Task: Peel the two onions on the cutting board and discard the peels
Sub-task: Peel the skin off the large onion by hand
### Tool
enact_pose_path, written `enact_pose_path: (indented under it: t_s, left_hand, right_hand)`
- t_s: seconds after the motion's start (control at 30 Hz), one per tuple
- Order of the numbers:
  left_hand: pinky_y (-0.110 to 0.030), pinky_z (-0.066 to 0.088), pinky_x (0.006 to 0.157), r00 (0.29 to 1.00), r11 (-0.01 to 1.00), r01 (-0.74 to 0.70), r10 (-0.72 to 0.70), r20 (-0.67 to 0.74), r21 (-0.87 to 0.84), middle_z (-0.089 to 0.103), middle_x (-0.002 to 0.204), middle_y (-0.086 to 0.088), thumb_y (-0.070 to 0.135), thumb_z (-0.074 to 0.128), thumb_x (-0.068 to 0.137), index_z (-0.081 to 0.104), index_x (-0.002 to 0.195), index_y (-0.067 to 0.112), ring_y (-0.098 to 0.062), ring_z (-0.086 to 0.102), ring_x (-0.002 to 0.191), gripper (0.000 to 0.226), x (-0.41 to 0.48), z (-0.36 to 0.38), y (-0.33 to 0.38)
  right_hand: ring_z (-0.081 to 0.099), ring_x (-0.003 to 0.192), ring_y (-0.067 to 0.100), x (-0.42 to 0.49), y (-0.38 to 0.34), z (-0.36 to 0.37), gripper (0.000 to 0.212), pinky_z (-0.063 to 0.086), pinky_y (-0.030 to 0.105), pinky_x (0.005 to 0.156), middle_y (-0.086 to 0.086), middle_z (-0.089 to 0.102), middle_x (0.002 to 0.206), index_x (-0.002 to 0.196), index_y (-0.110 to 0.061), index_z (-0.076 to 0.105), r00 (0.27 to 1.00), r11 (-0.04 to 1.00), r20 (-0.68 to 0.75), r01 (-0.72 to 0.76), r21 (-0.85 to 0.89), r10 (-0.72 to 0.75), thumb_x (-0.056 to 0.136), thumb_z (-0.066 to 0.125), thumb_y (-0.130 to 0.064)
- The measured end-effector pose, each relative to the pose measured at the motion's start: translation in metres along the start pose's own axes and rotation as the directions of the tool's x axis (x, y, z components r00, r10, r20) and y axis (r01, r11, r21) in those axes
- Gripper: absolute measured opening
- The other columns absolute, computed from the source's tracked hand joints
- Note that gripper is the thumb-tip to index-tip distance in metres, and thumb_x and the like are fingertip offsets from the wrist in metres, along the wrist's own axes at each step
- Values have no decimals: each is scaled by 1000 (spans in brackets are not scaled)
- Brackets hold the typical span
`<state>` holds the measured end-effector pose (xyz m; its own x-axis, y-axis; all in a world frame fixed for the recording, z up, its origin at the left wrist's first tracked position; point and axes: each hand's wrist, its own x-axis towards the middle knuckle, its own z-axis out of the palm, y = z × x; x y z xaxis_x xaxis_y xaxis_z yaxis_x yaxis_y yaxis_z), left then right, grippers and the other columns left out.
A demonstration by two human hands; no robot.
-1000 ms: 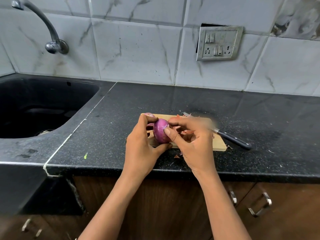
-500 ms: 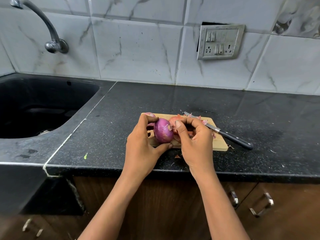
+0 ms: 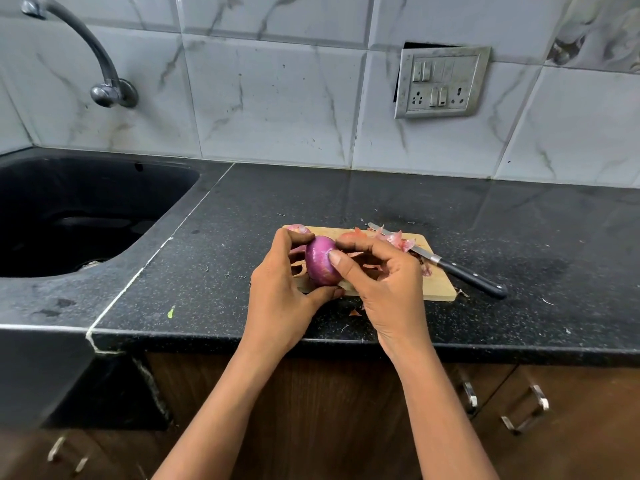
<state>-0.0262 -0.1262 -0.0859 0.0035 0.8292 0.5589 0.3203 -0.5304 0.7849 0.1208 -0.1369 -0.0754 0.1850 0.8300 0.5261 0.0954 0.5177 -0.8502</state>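
A purple onion (image 3: 320,259) is held just above the near left part of the wooden cutting board (image 3: 438,289). My left hand (image 3: 280,289) grips it from the left, fingers over the top and thumb under it. My right hand (image 3: 384,282) pinches the onion's right side, thumb on its skin and forefinger over the top. A second onion (image 3: 297,229) peeks out behind my left fingers at the board's far left corner. Loose pink peels (image 3: 396,239) lie on the far side of the board.
A black-handled knife (image 3: 460,271) lies across the board's right end, its handle on the black counter (image 3: 207,271). A dark sink (image 3: 69,216) with a tap (image 3: 104,84) is at the left. The counter's front edge runs under my wrists. Peel scraps (image 3: 355,311) lie near the board.
My right thumb has shifted across the onion's skin and the fingers have re-pinched its right side. My left hand has kept its hold, and the onion has turned slightly.
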Motion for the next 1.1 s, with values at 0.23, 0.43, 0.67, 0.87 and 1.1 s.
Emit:
enact_pose_path:
  t_s: [0.23, 0.43, 0.67, 0.87, 1.1]
  left_hand:
    - [-26, 56, 93, 1000, 1000, -13, 12, 20, 15, 64, 118, 17, 12, 98, 60, 53, 120, 21, 3, 63, 109, 76, 1, 1, 0]
    - [-34, 58, 91, 998, 998, -61, 61, 1, -28, 62, 122, 11, 24, 90, 72, 53, 124, 25, -9, 64, 112, 64, -1, 2, 3]
    - [-40, 58, 92, 999, 998, -47, 47, -3, -28, 57, 121, 13, 39, 81, 70, 58, 125, 31, -11, 66, 108, 60, 0, 0, -3]
    - [-14, 49, 92, 998, 997, -67, 68, -18, 39, 58, 121, 4, 23, 94, 65, 60, 123, 24, 1, 60, 106, 66, 1, -1, -3]
    - [-29, 55, 91, 995, 992, -85, 89, -44, 91, 54, 119, 8, 24, 93, 63, 60, 123, 27, -7, 61, 106, 68, -2, 4, -1]
  right_hand:
    - [73, 98, 17, 2, 11, -3, 13, 60, 50, 88, -1, 79, 93, 96, -13, 81, 992, 999, -123, -5, -36, 1, 87, 76, -6]
    - [69, 107, 29, -4, 5, -4, 16, 58, 60, 83, 5, 74, 106, 100, -16, 78, 996, 997, 9, 83, 2, -83, 88, 72, -9]
    - [66, 108, 23, -7, -2, -1, 12, 58, 51, 86, -5, 69, 105, 98, -14, 75, 988, 982, 88, 141, -126, -130, 87, 78, -8]
    - [67, 103, 20, -7, -3, 1, 10, 58, 49, 84, -4, 69, 100, 93, -13, 75, 988, 971, 56, 153, -183, -145, 87, 76, -6]
    - [65, 94, 8, -12, -12, 3, 10, 57, 25, 74, -8, 68, 94, 89, -14, 73, 988, 929, 19, 151, -339, -154, 86, 75, -4]
